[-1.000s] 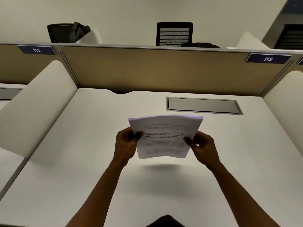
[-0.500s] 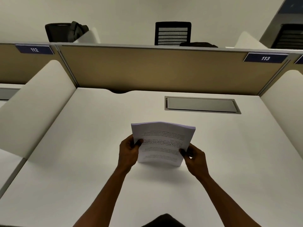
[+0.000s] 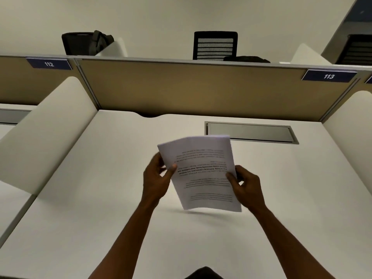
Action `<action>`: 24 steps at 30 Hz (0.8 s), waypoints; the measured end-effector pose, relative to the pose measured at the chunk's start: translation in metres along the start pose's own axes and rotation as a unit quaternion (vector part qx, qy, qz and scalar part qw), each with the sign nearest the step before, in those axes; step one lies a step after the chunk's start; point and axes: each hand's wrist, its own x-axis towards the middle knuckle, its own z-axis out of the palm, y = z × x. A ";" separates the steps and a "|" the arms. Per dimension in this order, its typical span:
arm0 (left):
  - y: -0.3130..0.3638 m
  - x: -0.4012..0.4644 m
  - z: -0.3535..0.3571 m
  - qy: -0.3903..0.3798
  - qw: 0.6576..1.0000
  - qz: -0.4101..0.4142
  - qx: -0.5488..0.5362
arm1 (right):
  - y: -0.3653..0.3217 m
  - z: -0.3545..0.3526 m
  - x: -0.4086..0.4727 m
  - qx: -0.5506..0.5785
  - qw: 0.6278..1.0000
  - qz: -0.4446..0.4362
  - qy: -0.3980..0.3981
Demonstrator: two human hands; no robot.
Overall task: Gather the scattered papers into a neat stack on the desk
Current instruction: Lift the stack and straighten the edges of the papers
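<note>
A stack of white printed papers [image 3: 201, 172] is held upright over the middle of the white desk [image 3: 100, 198], its printed text upside down to me. My left hand [image 3: 157, 178] grips the stack's left edge, thumb on the front sheet. My right hand [image 3: 246, 186] grips the right edge lower down. The stack is tilted, its lower edge just above the desk surface with a thin shadow under it. No loose sheets lie on the desk.
A grey metal cable hatch [image 3: 249, 132] is set into the desk behind the papers. A tan partition [image 3: 191, 87] closes the back, with white side dividers left [image 3: 46, 127] and right [image 3: 354, 137]. Black chairs [image 3: 215, 45] stand beyond it.
Half a second ago the stack's lower edge rested on the desk; now both hands have lifted it slightly and tilted it, with the left hand higher up its edge.
</note>
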 end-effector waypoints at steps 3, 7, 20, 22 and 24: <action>0.035 0.010 -0.014 0.084 0.977 0.120 0.152 | -0.019 -0.022 0.024 -0.065 0.996 -0.024 -0.059; 0.085 0.028 -0.024 -0.033 0.948 0.208 0.240 | -0.046 -0.041 0.050 -0.194 0.968 -0.067 -0.146; 0.100 0.053 -0.007 -0.237 0.946 0.100 0.197 | -0.080 -0.056 0.076 -0.248 0.939 -0.145 -0.190; 0.088 0.051 -0.010 -0.244 0.950 0.071 0.182 | -0.079 -0.061 0.076 -0.215 0.948 -0.126 -0.196; 0.076 0.050 -0.006 -0.235 0.954 0.071 0.172 | -0.078 -0.064 0.077 -0.193 0.952 -0.111 -0.209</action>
